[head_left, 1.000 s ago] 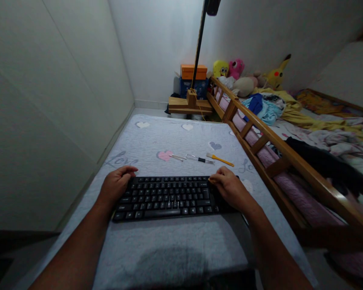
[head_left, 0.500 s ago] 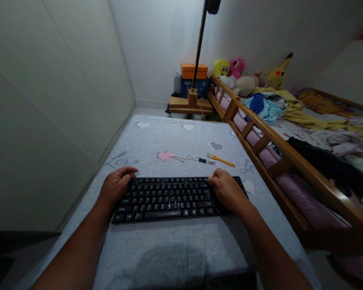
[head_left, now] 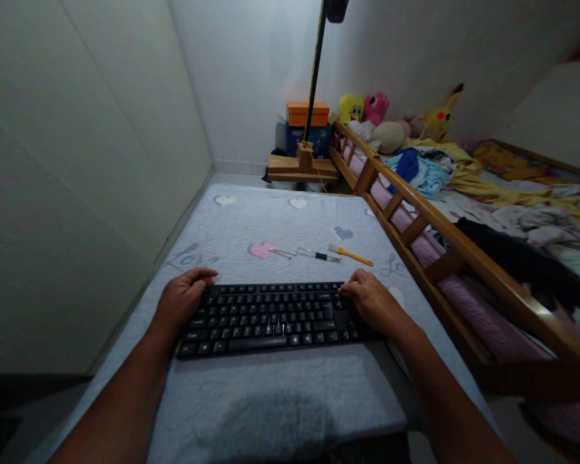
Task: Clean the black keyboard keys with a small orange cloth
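Note:
A black computer keyboard (head_left: pixel 265 319) lies across the front of the cloth-covered table. My left hand (head_left: pixel 181 299) is closed around its upper left corner, thumb and fingers at the edge. Over the right end of the keys is my right hand (head_left: pixel 370 299), its fingers pinched together. A tiny yellowish bit shows at those fingertips, too small to name. Behind the keyboard lie several cotton swabs (head_left: pixel 283 252), a wire keycap puller (head_left: pixel 320 256) with a black grip, and a small brush (head_left: pixel 350 254) with a yellow handle.
A pale blue quilted cover (head_left: pixel 251 393) with hearts spreads over the table. Along the right runs a wooden bed rail (head_left: pixel 430 212), with clothes and plush toys behind it. A wooden stand (head_left: pixel 302 169) with a black pole and an orange box (head_left: pixel 308 114) are beyond the far edge.
My right hand has slid to the right along the upper row of keys, uncovering a few more of them. My left hand stays at the left edge. The view has shifted slightly.

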`<state>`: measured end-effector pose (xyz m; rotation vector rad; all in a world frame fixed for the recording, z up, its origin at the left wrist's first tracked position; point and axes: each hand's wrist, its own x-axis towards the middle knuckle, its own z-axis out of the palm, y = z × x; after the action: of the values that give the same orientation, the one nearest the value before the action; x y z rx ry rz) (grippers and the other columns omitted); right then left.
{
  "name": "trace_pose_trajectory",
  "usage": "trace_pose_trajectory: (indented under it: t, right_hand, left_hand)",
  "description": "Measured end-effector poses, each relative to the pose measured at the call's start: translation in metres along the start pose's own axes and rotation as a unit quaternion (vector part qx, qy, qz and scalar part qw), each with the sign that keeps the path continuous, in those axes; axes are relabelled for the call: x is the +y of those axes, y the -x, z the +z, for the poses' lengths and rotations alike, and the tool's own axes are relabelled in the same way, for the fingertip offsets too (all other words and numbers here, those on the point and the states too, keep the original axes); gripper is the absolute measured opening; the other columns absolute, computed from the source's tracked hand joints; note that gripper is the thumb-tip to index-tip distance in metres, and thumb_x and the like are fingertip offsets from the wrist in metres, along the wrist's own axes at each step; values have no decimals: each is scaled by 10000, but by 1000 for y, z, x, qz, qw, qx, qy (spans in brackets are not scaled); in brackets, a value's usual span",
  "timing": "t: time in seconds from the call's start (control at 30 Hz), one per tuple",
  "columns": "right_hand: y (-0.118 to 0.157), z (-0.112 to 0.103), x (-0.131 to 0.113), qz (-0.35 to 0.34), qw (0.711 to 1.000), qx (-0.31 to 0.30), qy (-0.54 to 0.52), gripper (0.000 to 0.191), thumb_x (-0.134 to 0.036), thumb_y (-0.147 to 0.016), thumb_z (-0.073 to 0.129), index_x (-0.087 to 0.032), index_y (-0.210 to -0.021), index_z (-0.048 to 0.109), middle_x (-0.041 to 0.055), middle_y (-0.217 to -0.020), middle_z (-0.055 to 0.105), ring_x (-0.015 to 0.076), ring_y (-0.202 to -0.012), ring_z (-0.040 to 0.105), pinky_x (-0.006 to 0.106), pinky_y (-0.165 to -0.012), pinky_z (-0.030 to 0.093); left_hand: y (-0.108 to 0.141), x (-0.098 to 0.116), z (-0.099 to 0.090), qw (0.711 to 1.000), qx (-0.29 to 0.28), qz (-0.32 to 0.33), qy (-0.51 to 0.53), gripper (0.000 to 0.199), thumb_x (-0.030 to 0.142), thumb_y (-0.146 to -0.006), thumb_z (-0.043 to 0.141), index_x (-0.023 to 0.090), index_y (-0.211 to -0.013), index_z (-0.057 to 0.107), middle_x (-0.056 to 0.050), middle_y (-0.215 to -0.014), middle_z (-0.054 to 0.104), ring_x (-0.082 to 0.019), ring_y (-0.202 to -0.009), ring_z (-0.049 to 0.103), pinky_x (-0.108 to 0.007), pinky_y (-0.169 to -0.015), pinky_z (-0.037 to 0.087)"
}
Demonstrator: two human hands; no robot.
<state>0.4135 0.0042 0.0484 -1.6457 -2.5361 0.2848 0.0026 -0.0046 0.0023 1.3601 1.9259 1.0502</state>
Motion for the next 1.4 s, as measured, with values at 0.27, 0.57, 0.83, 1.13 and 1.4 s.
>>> trace_pose_trajectory:
  t: [0.27, 0.57, 0.83, 1.13, 1.4]
  right_hand:
    - [9, -8, 30, 17, 1000, -5, 1, 279, -119, -932, 503, -172, -986, 771, 102, -978, 605, 203, -927, 573, 308, -860, 457]
    - [-3, -6, 35, 51, 997, 39, -29, 255, -166, -960, 504, -146, -985, 757, 99, -988, 585, 201, -933, 575, 312, -888, 461]
    - [10, -3, 16, 45, 999, 16, 14, 255, -152, -958, 513, -160, -1008, 763, 102, -984, 591, 205, -924, 567, 298, -851, 451]
    - [39, 1, 4, 48, 998, 15, 47, 290, -95, -929, 497, -175, -1003, 766, 106, -989, 606, 205, -892, 561, 305, -806, 444]
    - [62, -3, -6, 47, 999, -5, 9, 299, -37, -868, 500, -172, -910, 763, 90, -930, 588, 190, -848, 565, 296, -757, 450]
  left_hand:
    - [-2, -1, 0, 1000, -7, 1, 5, 352, 320, -651, 507, 200, -886, 739, -29, -804, 712, -227, -739, 638, -299, -684, 489]
    - [-2, -3, 0, 1000, -5, 9, -14, 356, 321, -661, 498, 203, -895, 739, -31, -802, 712, -232, -740, 645, -309, -700, 490]
    - [-1, -1, 0, 1000, -3, 2, -5, 364, 327, -656, 502, 191, -896, 740, -28, -795, 709, -213, -695, 622, -292, -663, 489]
    - [-1, 4, 1, 1000, 4, -2, -4, 369, 324, -623, 492, 199, -868, 738, -19, -770, 698, -210, -687, 616, -285, -631, 476]
    - [-1, 2, 1, 1000, 5, -7, -6, 364, 331, -624, 501, 209, -871, 739, -14, -771, 706, -208, -672, 615, -287, -628, 480]
